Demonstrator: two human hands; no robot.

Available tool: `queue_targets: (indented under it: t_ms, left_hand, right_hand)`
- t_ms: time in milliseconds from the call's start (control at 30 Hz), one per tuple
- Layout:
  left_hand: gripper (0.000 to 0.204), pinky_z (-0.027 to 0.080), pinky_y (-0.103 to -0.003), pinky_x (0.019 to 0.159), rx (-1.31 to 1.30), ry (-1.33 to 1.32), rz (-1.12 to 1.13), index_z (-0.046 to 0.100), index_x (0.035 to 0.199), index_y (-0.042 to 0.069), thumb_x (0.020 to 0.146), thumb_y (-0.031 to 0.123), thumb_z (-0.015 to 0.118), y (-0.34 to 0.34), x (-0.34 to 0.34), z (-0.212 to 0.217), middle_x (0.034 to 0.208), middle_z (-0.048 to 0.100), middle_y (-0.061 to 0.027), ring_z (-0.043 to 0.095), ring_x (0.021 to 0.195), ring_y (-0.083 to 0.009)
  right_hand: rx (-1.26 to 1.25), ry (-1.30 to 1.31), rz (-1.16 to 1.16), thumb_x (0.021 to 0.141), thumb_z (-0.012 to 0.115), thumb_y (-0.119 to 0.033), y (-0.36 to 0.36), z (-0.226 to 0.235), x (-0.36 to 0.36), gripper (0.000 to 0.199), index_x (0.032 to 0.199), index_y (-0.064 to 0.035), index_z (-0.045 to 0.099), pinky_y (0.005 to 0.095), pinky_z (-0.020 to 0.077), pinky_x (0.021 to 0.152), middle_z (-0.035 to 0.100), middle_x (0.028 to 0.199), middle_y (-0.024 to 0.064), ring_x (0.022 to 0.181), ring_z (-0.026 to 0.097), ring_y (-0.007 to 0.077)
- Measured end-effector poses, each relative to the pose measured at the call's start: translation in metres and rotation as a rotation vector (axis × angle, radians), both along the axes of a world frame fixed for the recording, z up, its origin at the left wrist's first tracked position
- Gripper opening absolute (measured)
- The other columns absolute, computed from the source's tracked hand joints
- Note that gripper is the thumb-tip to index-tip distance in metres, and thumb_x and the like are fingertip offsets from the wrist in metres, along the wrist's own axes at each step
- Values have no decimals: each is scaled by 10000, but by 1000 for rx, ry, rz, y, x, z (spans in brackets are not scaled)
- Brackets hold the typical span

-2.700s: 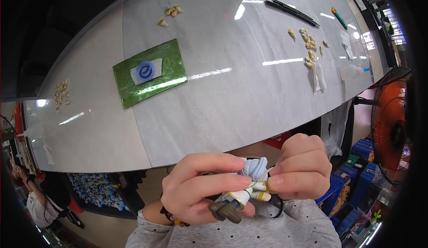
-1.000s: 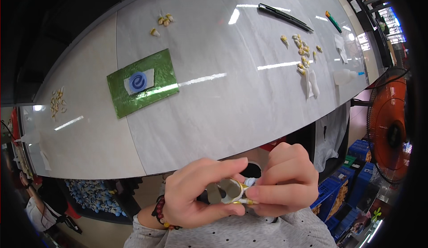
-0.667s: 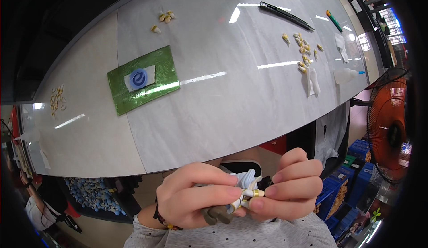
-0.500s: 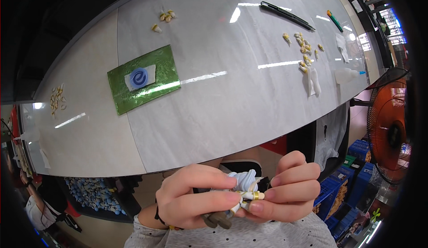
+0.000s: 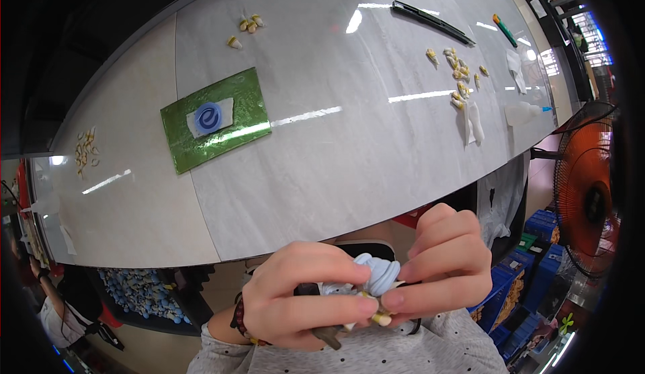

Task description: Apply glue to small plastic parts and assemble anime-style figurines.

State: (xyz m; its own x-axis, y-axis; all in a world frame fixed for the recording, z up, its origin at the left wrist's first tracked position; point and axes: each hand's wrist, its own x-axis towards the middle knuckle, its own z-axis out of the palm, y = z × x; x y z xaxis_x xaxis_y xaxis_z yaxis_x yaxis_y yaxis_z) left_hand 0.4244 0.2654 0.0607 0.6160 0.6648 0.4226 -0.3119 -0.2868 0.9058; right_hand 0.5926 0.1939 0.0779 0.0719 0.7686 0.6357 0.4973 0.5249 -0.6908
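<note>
Close to my body, past the table's front edge, I hold a small figurine [image 5: 381,274] with pale blue swirled hair, white and gold clothing and grey-brown feet. My left hand [image 5: 299,297] is closed around its body, thumb and fingers pressed on it from the left. The fingertips of my right hand [image 5: 447,266] pinch its right side beside the hair and a small gold-banded arm. My fingers hide much of the figurine, so I cannot tell whether that arm is attached.
On the table [image 5: 302,172] are a green slab [image 5: 245,129] bearing a blue swirled piece [image 5: 208,116], small white-and-yellow parts [image 5: 460,71], a black pen-like tool [image 5: 433,23] and a squeeze bottle [image 5: 521,113]. An orange fan [image 5: 588,199] and blue crates [image 5: 500,283] stand right; a bin [image 5: 144,293] of blue pieces left.
The figurine has turned and tilted in my hands, with its hair shifted slightly right. My right hand has moved up a little and its fingertips now sit closer to the hair.
</note>
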Motion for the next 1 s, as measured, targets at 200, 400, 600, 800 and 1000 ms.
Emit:
queue_targets:
  t_ms: [200, 400, 600, 800, 1000]
  left_hand:
    - [364, 506, -301, 628, -164, -44, -78, 620, 906, 8, 639, 191, 786, 5, 1, 3, 902, 624, -144, 614, 746, -240]
    - [369, 506, -284, 623, -104, 51, -138, 624, 884, 0, 636, 222, 785, 11, -1, 4, 872, 640, -133, 618, 738, -214]
    - [394, 481, -272, 600, 86, 64, -150, 606, 889, -5, 652, 252, 787, 13, -2, 5, 890, 621, -159, 601, 712, -208]
    - [360, 464, -252, 593, 52, 163, -140, 611, 863, -2, 672, 257, 772, 14, -3, 3, 865, 628, -151, 601, 695, -192]
    - [365, 450, -246, 580, 11, 172, -95, 610, 851, 3, 669, 274, 772, 8, -3, -3, 858, 631, -150, 599, 695, -183]
  right_hand:
    - [2, 24, 32, 587, 746, -165, -3, -2, 1, 242, 813, -94, 698, 239, 321, 501, 570, 766, -5, 653, 476, 123]
    - [-30, 58, 53, 589, 745, -165, -3, -3, 1, 230, 792, -74, 688, 250, 354, 505, 567, 755, 8, 643, 477, 134]
    - [-29, 17, -66, 602, 719, -159, -5, -3, -7, 213, 793, -73, 685, 251, 363, 506, 567, 764, 7, 657, 480, 135]
    - [13, -209, -143, 588, 714, -162, -4, -1, -8, 219, 789, -79, 689, 245, 349, 530, 604, 793, 0, 660, 501, 125]
    - [-71, -244, -107, 602, 725, -187, -5, 4, -3, 215, 786, -83, 688, 248, 354, 542, 614, 777, -12, 671, 524, 118]
